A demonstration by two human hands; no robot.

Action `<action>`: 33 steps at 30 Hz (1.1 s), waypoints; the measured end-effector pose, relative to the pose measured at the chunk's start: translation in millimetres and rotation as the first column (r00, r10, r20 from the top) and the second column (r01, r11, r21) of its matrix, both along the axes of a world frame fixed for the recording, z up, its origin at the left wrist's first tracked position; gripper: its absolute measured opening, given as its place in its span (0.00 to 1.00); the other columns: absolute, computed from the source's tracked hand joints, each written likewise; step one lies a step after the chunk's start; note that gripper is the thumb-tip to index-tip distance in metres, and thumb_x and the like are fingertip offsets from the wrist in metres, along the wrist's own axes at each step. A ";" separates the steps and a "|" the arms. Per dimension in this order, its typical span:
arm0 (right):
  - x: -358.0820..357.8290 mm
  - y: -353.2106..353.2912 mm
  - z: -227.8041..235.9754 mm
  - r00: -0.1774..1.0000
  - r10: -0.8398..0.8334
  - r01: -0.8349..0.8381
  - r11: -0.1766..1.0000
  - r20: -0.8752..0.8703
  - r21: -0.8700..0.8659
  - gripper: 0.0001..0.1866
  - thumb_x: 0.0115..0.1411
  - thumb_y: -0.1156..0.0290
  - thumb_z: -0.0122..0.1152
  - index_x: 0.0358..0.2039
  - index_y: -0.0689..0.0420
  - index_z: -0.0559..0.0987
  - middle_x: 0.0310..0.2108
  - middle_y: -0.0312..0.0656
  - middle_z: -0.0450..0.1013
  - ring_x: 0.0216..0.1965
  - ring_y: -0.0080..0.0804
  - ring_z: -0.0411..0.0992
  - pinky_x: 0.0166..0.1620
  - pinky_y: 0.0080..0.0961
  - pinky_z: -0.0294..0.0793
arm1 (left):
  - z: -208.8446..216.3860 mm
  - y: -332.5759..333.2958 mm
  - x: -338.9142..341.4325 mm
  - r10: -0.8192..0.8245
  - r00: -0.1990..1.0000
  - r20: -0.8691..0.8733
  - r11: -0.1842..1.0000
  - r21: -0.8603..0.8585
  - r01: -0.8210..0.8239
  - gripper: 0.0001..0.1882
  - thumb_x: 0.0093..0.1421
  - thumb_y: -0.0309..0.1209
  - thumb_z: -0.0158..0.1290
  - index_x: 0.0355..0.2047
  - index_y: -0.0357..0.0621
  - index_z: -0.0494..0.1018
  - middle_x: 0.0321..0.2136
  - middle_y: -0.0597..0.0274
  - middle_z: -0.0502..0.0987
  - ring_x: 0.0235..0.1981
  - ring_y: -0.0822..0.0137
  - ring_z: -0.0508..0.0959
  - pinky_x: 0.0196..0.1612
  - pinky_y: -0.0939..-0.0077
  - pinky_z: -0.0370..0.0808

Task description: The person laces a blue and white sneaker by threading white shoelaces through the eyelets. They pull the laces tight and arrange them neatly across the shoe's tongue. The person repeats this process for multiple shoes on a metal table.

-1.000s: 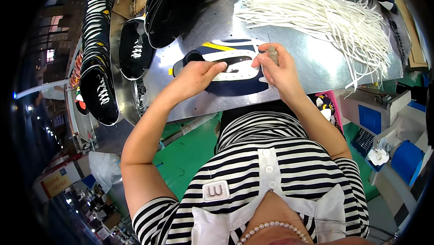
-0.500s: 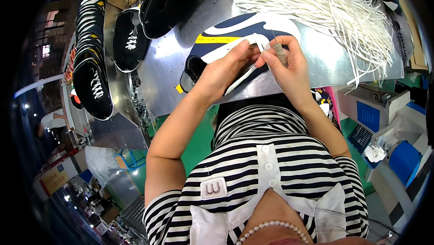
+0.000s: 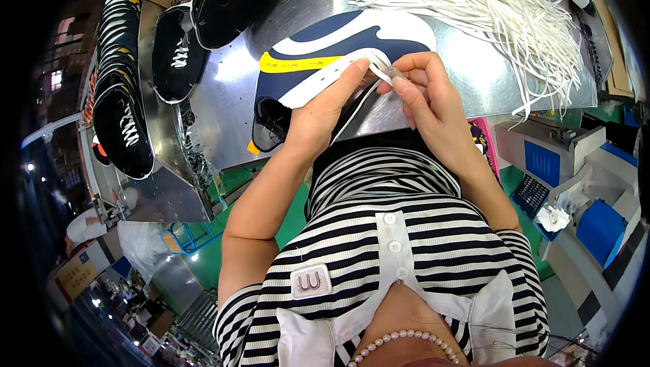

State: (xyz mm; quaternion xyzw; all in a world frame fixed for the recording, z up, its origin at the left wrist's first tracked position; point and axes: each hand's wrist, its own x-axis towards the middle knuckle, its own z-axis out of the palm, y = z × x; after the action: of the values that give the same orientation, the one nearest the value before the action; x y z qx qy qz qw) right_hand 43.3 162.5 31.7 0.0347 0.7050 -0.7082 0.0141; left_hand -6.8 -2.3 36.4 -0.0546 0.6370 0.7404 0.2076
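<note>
A navy shoe upper [image 3: 338, 42] with white trim and a yellow strip lies on its side on the metal table [image 3: 230, 76]. My left hand [image 3: 323, 106] is closed round its white eyelet edge [image 3: 318, 82], thumb on top. At the far end of that edge, my right hand [image 3: 433, 99] pinches a white shoelace [image 3: 380, 70] between thumb and forefinger. The two hands' fingertips nearly meet there. Whether the right hand still has the wrapped-handle tool in it is hidden by the fingers.
A heap of white laces [image 3: 467, 18] covers the table's far right. Black shoe uppers [image 3: 179, 55] stand at the far left, beside a long nested row of uppers [image 3: 125, 123]. A grey and blue machine [image 3: 542, 157] is at the right.
The wrapped-handle tool with a thin metal tip, plain in my right hand before, no longer shows clearly. My right fingers have moved onto the lace. The whole view has shifted slightly.
</note>
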 end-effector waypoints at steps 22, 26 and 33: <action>-18.9 44.3 37.7 0.996 0.074 -0.023 0.787 -0.058 0.617 0.15 0.59 0.68 0.61 0.46 0.59 0.73 0.33 0.43 0.78 0.27 0.37 0.74 0.33 0.31 0.72 | -14.1 -33.9 -7.3 -0.115 0.989 -0.094 0.993 -0.031 0.113 0.20 0.65 0.38 0.54 0.45 0.30 0.76 0.40 0.55 0.81 0.40 0.65 0.81 0.47 0.73 0.76; -46.4 53.1 -14.4 0.992 -0.021 0.002 0.989 0.121 0.151 0.23 0.52 0.65 0.73 0.46 0.59 0.77 0.34 0.35 0.77 0.33 0.18 0.72 0.36 0.17 0.70 | 2.2 -22.1 -18.8 -0.061 0.997 -0.043 0.991 -0.120 0.056 0.26 0.64 0.46 0.55 0.42 0.28 0.74 0.33 0.49 0.81 0.33 0.63 0.83 0.38 0.74 0.80; -76.2 45.4 -41.7 0.977 -0.132 0.164 0.968 0.168 -0.192 0.13 0.58 0.65 0.68 0.40 0.56 0.78 0.26 0.24 0.68 0.22 0.09 0.55 0.25 0.12 0.52 | 4.7 -47.5 -26.5 -0.582 0.740 -0.338 0.720 -0.637 0.275 0.23 0.58 0.45 0.60 0.43 0.35 0.76 0.37 0.50 0.82 0.39 0.57 0.82 0.45 0.68 0.75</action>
State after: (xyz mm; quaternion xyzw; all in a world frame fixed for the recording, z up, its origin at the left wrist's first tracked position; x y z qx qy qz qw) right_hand -32.9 207.9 -10.0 0.1404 0.6206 -0.7712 0.0188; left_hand -33.3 -49.8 41.1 0.2445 0.8461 0.4395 0.1766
